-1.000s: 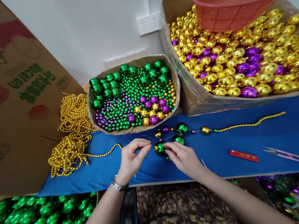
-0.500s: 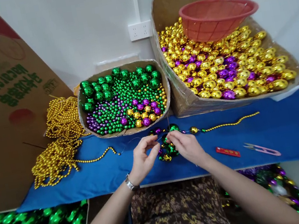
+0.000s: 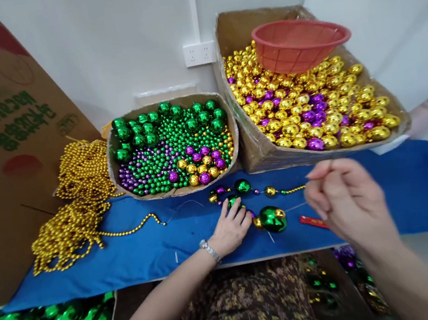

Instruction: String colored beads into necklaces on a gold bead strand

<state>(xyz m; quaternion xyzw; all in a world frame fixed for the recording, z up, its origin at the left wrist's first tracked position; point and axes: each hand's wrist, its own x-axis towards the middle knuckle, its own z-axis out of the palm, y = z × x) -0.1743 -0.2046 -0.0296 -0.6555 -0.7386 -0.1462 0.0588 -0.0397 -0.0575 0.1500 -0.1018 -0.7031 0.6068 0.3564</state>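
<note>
My right hand (image 3: 347,200) is closed in a pinch on a thin thread (image 3: 295,206). The thread runs left, taut, to a large green bead (image 3: 271,219) on the blue cloth, with small gold beads at both its ends. My left hand (image 3: 230,231) lies palm down with fingers stretched over the strung beads, covering some of them. Behind its fingertips, the bead string (image 3: 242,186) of green, purple and gold beads curves round. To the right it becomes a gold bead chain (image 3: 296,188), whose far end is hidden by my right hand.
A box of small beads (image 3: 180,190) and a bigger box of gold beads (image 3: 257,155) stand behind; a red basket (image 3: 302,50) rests in the latter. Gold bead chains (image 3: 71,229) are heaped left. A red packet (image 3: 313,221) is partly covered by my right hand.
My right hand has pulled away rightward and toward me, drawing the thread out. My left hand has opened from near-pinching and come down onto the beads. The large green bead now lies further right.
</note>
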